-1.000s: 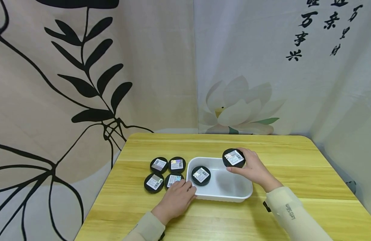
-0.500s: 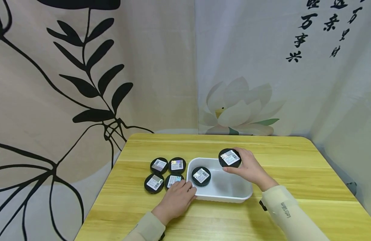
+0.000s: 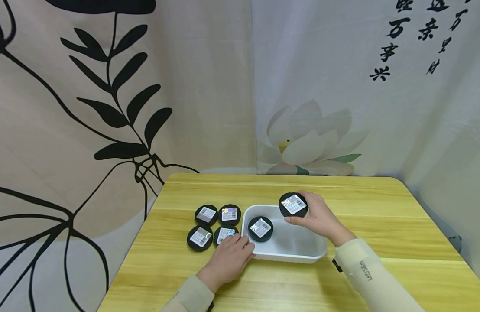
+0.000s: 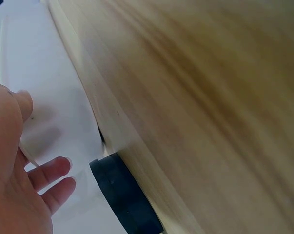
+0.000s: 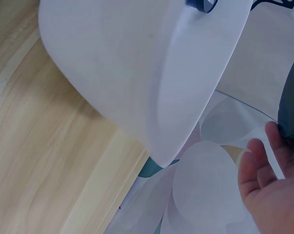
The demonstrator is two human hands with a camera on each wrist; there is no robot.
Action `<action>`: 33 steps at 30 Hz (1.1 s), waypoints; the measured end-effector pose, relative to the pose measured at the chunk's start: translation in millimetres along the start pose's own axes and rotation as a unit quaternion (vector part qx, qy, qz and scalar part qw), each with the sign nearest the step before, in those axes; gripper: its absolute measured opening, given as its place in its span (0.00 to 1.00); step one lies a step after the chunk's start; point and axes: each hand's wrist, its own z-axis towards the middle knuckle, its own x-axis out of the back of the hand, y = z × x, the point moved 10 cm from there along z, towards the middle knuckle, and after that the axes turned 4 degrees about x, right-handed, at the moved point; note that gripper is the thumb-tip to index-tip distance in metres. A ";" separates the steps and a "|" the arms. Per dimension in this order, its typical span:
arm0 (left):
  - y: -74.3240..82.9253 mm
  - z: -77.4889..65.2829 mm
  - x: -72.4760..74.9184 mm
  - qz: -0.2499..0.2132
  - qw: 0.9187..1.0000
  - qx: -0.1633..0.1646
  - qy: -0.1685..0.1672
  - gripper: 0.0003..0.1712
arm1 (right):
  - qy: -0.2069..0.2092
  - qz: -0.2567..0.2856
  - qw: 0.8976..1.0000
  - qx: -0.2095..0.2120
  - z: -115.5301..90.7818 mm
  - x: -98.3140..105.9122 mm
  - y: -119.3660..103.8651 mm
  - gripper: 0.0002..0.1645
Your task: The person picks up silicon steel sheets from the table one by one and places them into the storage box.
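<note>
My right hand (image 3: 318, 218) pinches a flat round black tub (image 3: 293, 204) with a silver barcode label, holding it over the back rim of the white plastic box (image 3: 294, 251). In the right wrist view this tub (image 5: 292, 100) shows at the right edge, above the fingers. A like tub (image 3: 260, 229) lies inside the box at its left end. My left hand (image 3: 229, 260) holds the box's near left corner; in the left wrist view the thumb and two fingers lie along its outer wall. Another black tub (image 3: 224, 233) sits partly hidden behind that hand.
Left of the box lie more labelled black tubs, a back one (image 3: 206, 215), one beside it (image 3: 229, 214) and a front one (image 3: 199, 238). All stand on a yellow wooden table (image 3: 361, 203). A printed curtain (image 3: 209, 86) hangs close behind the table.
My right hand has moved left with the black tub, along the back rim of the white box. The left hand has stayed at the box's corner.
</note>
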 end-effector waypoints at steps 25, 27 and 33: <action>-0.7 -0.1 -1.9 -0.001 1.000 0.003 -0.008 0.11 | -0.023 0.008 1.000 -0.004 11.8 -14.5 -6.1 0.56; -0.7 0.0 -1.7 -0.002 1.000 0.002 -0.007 0.11 | -0.028 0.010 0.999 -0.012 12.1 -15.6 -5.6 0.57; 0.0 -0.4 -0.1 -0.004 1.000 0.000 -0.001 0.11 | -0.033 0.001 0.999 -0.010 14.6 -18.8 -3.2 0.57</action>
